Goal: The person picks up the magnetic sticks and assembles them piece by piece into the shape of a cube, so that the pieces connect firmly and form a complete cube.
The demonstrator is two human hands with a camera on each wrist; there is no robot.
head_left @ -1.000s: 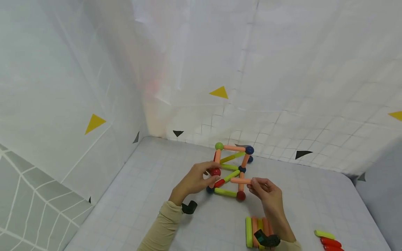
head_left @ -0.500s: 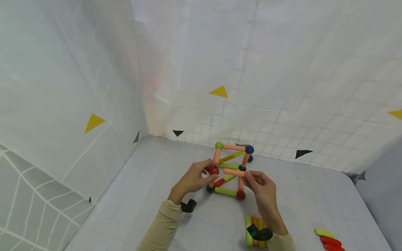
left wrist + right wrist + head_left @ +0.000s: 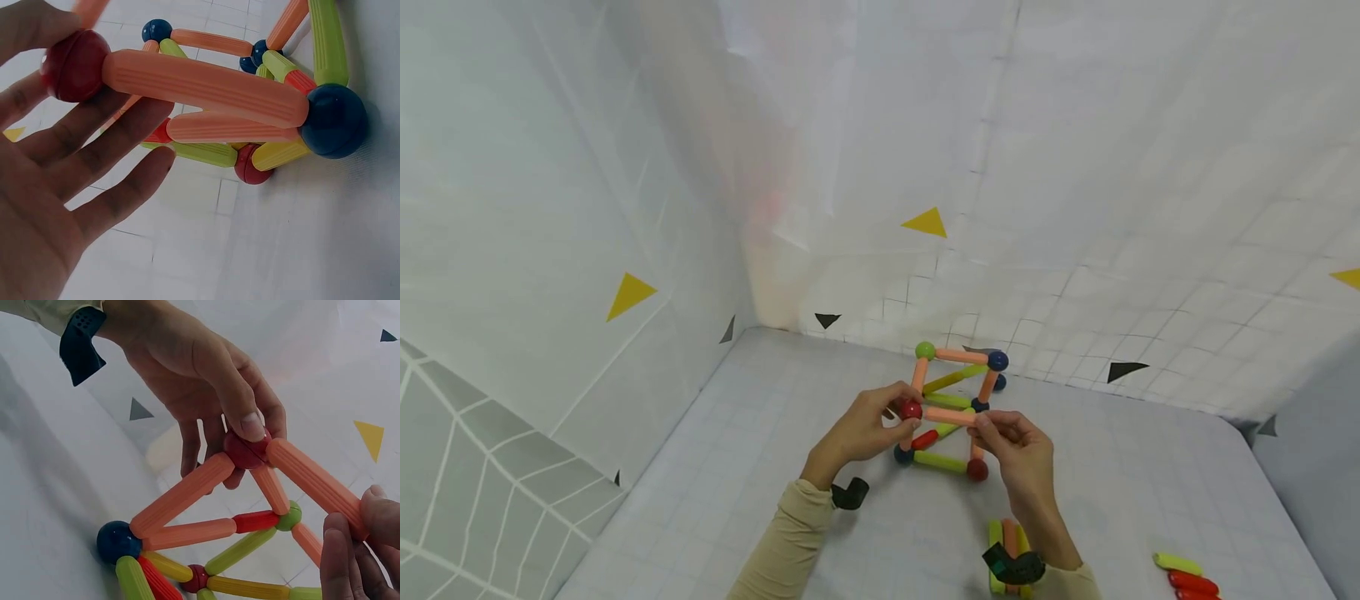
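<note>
1. Sheeting (image 3: 850, 150), pale and creased, stands at the far side and the left, marked with yellow and dark triangles.
2. White tabletop (image 3: 760, 500) spreads in front of it and bears all the pieces.
3. Frame (image 3: 946, 429) of coloured rods and balls sits on the tabletop toward the far side, between and beyond the two hands. A green ball (image 3: 925, 351) marks its far left corner, a blue ball (image 3: 997, 360) its far right.
4. Left hand (image 3: 861, 425), at the frame's left side: grasping, thumb and fingers pinching a red ball.
5. Right hand (image 3: 1018, 454), at the frame's right side: grasping, thumb and fingers pinching the right end of an orange rod.
6. Rod stack (image 3: 1010, 537) lies near, partly hidden by the right wrist. A smaller rod group (image 3: 1192, 582), lime and red, lies at the near right.
7. Orange rod (image 3: 950, 417) spans the gap between the hands, nearly level. Its left end is at the red ball; the right wrist view shows them meeting, though firm contact cannot be confirmed.
8. Red ball (image 3: 912, 410) is raised above the tabletop; another orange rod runs from it down to a blue ball at the frame's near left corner.
</note>
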